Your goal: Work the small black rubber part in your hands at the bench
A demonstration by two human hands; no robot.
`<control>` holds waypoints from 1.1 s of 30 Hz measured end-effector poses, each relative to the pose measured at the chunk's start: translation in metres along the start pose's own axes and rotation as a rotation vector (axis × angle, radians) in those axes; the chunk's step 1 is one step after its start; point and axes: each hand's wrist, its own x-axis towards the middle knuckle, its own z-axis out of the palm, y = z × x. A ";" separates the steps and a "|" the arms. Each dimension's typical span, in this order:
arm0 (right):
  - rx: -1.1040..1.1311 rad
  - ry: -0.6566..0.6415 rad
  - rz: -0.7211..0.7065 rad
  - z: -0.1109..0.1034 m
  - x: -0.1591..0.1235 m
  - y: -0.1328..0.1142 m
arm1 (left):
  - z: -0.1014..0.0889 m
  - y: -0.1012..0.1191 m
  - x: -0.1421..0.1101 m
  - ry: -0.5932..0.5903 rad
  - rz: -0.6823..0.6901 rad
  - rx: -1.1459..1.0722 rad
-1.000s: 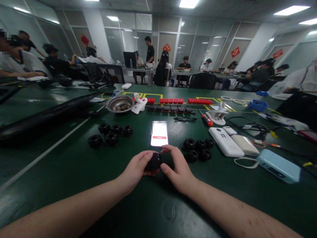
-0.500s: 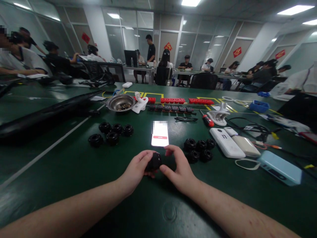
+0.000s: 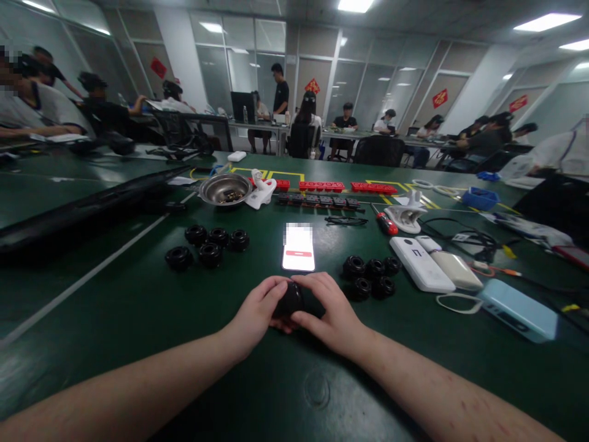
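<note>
A black, round, ribbed part (image 3: 292, 297) is held between my two hands, just above the green table. My left hand (image 3: 260, 307) is closed around its left side, thumb on top and fingertips underneath. On the other side my right hand (image 3: 335, 310) grips it too, index finger over the top and thumb low against it. Much of the part is hidden by the fingers. Just beyond the hands lies a lit phone (image 3: 299, 250). Several similar black ring-shaped parts (image 3: 210, 254) stand to the left, and several more black ring parts (image 3: 354, 266) to the right.
Farther back are a metal bowl (image 3: 211, 191) with small brassy pieces, red strips (image 3: 321, 186), a black segmented strip (image 3: 317, 202) and a screwdriver (image 3: 386, 223). Power banks (image 3: 421, 265), a light-blue box (image 3: 519, 310) and cables occupy the right. People sit at desks beyond.
My right hand has moved left and closed onto the black part, its fingers now touching it. The left hand keeps its hold, and the part has shifted slightly right.
</note>
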 end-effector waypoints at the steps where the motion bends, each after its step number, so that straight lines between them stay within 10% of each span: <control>1: 0.015 0.022 0.028 0.001 -0.001 0.001 | 0.000 0.000 0.000 0.005 -0.004 -0.008; 6: -0.033 0.037 0.169 0.005 -0.001 0.004 | 0.000 0.000 0.001 0.002 -0.038 0.011; 17: 0.033 -0.016 -0.004 0.001 0.000 -0.002 | 0.000 0.004 0.000 0.016 -0.042 0.003; 24: -0.104 0.082 0.191 0.004 -0.004 -0.006 | -0.001 0.000 0.001 0.014 -0.027 0.045; 33: -0.117 0.075 -0.002 0.003 -0.003 -0.011 | 0.000 0.000 0.000 0.030 -0.004 -0.026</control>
